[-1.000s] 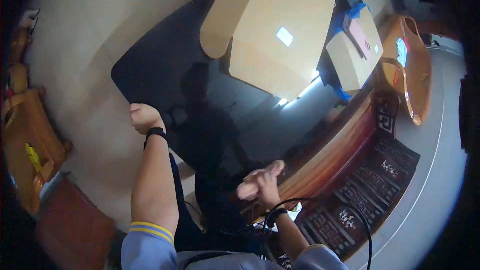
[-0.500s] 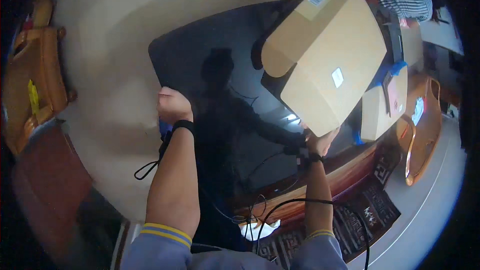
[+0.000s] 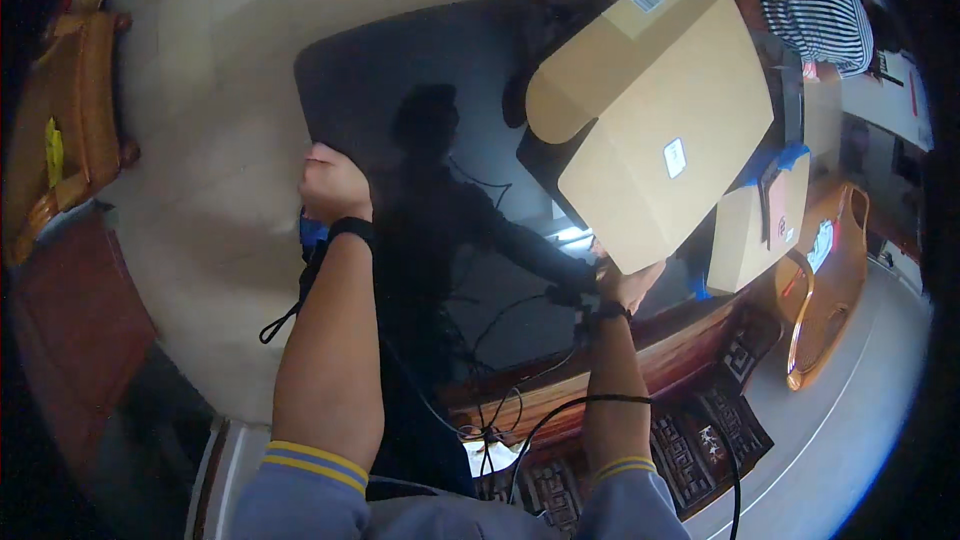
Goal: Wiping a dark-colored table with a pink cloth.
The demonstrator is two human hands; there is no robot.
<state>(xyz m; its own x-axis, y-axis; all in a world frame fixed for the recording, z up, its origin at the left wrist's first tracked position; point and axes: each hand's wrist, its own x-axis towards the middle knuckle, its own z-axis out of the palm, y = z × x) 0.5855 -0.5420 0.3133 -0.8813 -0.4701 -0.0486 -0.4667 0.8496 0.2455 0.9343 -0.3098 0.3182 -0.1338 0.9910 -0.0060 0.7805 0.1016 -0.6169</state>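
Observation:
A brown cardboard box (image 3: pixel 668 110) with a flap at its left lies on a glossy black tabletop (image 3: pixel 370 70), at the right of the view. My right hand (image 3: pixel 628 282) is at the box's near lower corner, with its fingers closed on the cardboard and partly hidden under it. At the tabletop's left edge my left hand (image 3: pixel 335 183) is closed in a fist. What that fist holds, if anything, is hidden. A small blue thing (image 3: pixel 313 232) shows just below it, beside the black wrist strap.
Another box with blue edging (image 3: pixel 735 250) stands behind at the right, a pink booklet (image 3: pixel 776 208) on it. Black cables (image 3: pixel 490 430) hang at the near edge. Wooden chairs stand at left (image 3: pixel 70 110) and right (image 3: pixel 825 290). A person in a striped garment (image 3: pixel 815 20) is at the far right.
The view has shifted slightly, so the tabletop and my left hand appear higher. My right hand stays at the box corner, and the box lies much as before.

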